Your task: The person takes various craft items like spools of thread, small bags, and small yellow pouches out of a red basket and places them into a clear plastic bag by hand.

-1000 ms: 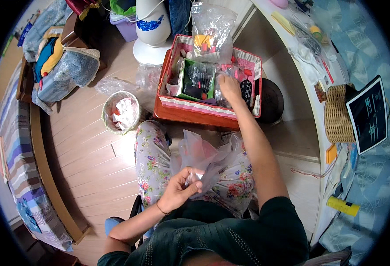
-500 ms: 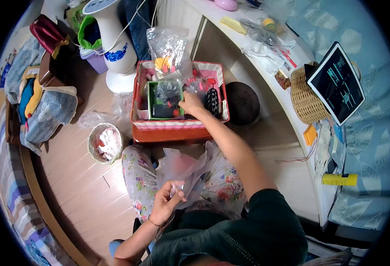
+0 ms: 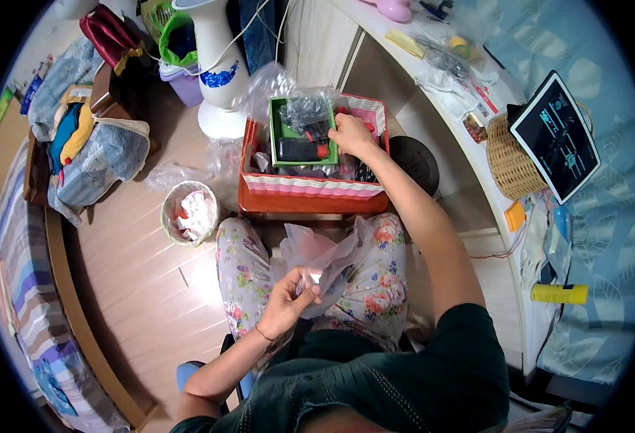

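Note:
My left hand (image 3: 292, 294) is closed on a translucent plastic bag (image 3: 316, 249), which spreads over my lap with something pinkish showing through. My right hand (image 3: 353, 135) grips the right side of a small green box (image 3: 306, 162). That box sits tilted at the top of a pink-and-white striped basket (image 3: 310, 187). Inside it are a black item with a red end (image 3: 299, 149) and a dark bundle in clear wrap (image 3: 306, 113). The thumb is at the box's rim; the other fingers are partly hidden. Several wrapped things lie lower in the basket.
The basket stands on a red-brown stool (image 3: 288, 204). A waste bin (image 3: 166, 220) with crumpled white paper stands to the left. Beyond are a white pedestal (image 3: 220, 112) and a purple tub (image 3: 182, 86). At right, a curved desk carries a wicker basket (image 3: 505, 162) and a tablet (image 3: 557, 137).
My right hand has taken the green box higher over the basket, and it now covers the clear bag with yellow contents. The left hand keeps its bag. The whole view has shifted slightly.

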`<state>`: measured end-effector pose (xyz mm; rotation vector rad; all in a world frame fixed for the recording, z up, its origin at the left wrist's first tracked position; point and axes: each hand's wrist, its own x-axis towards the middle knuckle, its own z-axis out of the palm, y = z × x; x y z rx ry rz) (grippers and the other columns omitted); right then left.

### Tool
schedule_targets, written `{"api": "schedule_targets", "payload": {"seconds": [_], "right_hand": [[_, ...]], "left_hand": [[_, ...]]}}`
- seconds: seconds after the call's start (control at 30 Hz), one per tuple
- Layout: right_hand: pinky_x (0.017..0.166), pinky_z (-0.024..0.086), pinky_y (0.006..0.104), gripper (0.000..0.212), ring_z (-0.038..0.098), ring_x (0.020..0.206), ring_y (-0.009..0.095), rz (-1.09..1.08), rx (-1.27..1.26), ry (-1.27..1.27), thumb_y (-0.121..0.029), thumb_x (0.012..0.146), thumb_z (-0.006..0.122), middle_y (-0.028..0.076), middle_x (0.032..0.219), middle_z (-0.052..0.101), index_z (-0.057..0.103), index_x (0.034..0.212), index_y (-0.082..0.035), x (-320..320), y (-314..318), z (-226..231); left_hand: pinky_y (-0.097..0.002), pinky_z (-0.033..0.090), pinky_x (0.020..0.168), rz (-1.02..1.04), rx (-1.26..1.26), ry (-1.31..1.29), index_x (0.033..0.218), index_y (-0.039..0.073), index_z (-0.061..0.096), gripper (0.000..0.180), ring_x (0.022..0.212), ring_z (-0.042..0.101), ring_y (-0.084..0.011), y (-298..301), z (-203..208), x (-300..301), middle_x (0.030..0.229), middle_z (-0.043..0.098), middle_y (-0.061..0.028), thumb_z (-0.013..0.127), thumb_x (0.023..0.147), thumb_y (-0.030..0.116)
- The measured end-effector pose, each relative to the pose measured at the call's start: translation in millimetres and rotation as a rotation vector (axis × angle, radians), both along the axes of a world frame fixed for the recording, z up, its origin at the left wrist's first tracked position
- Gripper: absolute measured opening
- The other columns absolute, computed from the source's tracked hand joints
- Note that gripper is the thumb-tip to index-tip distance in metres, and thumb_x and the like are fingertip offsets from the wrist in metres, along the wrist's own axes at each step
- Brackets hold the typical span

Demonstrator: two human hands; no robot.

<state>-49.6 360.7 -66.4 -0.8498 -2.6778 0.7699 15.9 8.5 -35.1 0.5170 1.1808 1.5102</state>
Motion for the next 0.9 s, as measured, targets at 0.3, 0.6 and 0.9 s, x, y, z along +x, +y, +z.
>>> {"api": "schedule_targets", "payload": {"seconds": [0.3, 0.6, 0.9], "right_hand": [[0.038, 0.046, 0.0274, 0.019, 0.059, 0.046, 0.017, -0.038, -0.465, 0.123, -0.015, 0.074, 0.056, 0.012, 0.059, 0.058, 0.055, 0.071, 0.004, -4.3, 56.8, 92.4], [0.035, 0.045, 0.0228, 0.022, 0.058, 0.046, 0.017, -0.433, -0.514, 0.313, -0.013, 0.072, 0.060, 0.014, 0.061, 0.059, 0.058, 0.077, 0.008, -27.0, 201.4, 162.1], [0.045, 0.050, 0.0279, 0.030, 0.062, 0.052, 0.019, -0.650, -0.160, 0.230, -0.022, 0.065, 0.064, 0.015, 0.064, 0.062, 0.062, 0.073, 0.007, -26.1, 257.7, 147.8]], "left_hand": [[-0.0200, 0.041, 0.066, -0.003, -0.075, -0.021, 0.106, 0.002, 0.050, 0.021, 0.069, 0.052, -0.0070, -2.4, 8.5, -5.7, 0.074, 0.053, 0.0009, 0.051, 0.086, 0.006], [-0.0165, 0.027, 0.048, 0.030, -0.067, -0.084, 0.108, 0.006, 0.050, 0.023, 0.053, 0.039, -0.0028, 4.2, 5.1, -16.0, 0.069, 0.057, -0.0024, 0.050, 0.086, 0.012], [-0.0186, 0.035, 0.059, 0.053, -0.138, -0.131, 0.107, 0.004, 0.050, 0.022, 0.063, 0.049, -0.0068, 6.4, 1.7, -33.1, 0.071, 0.057, -0.0027, 0.051, 0.086, 0.010]]}}
